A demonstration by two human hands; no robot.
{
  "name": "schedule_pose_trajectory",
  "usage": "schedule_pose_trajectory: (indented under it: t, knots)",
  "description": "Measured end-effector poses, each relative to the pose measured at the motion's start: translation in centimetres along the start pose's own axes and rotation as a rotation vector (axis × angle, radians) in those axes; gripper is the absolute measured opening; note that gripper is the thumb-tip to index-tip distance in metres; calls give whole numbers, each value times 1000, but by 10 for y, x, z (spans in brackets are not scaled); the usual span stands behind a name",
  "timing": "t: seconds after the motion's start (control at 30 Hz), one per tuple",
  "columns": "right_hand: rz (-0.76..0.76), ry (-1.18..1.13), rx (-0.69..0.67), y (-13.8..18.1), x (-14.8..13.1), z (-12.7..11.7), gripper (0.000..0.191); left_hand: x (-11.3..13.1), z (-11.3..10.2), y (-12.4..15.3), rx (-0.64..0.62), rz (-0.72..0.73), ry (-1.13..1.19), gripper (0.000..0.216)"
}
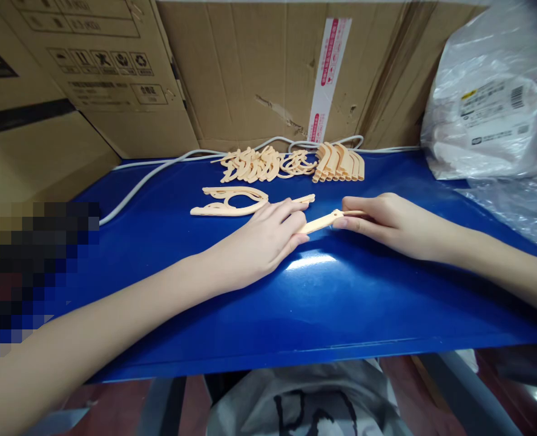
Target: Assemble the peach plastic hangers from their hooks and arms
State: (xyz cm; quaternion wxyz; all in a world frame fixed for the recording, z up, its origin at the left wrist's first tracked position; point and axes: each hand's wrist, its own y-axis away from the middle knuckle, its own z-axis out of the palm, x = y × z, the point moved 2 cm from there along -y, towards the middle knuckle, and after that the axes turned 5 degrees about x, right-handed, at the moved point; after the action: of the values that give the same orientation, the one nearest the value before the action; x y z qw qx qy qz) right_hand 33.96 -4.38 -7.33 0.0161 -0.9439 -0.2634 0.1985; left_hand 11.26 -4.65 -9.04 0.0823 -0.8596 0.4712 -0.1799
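Over the middle of the blue table, my left hand [277, 233] is closed around a cream plastic hanger arm [320, 223], whose end with a small hole points right. My right hand [381, 221] pinches a thin cream piece, possibly a hanger hook [353, 212], that meets that end; the fingers hide most of it. Just beyond my left hand lies a folding hanger [232, 210] with two arms and a ring-like part between them. Another cream piece [305, 198] sticks out past my left fingers; whether it is held or lying there I cannot tell.
At the back of the blue table [195, 327] lie a pile of curved arms [252, 165], some thin hooks [298, 162] and a stack of hollow arms [339, 162]. A white cable [145, 177] runs behind them, before cardboard boxes [250, 66]. Plastic bags [481, 115] stand at right.
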Motion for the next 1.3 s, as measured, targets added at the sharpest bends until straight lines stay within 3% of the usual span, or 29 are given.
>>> schedule_pose_trajectory:
  t: [0.23, 0.37, 1.07, 1.3]
  knots:
    - [4, 389, 33, 1, 0, 1, 51, -2, 0, 1, -9, -6, -18, 40]
    - [-25, 496, 46, 1, 0, 2, 58, -2, 1, 1, -13, -7, -22, 41]
    - [-313, 744, 233, 3, 0, 2, 57, -3, -2, 2, -24, -3, 53, 34]
    - [-343, 583, 269, 5, -1, 0, 51, -3, -3, 1, -13, 22, 54, 33]
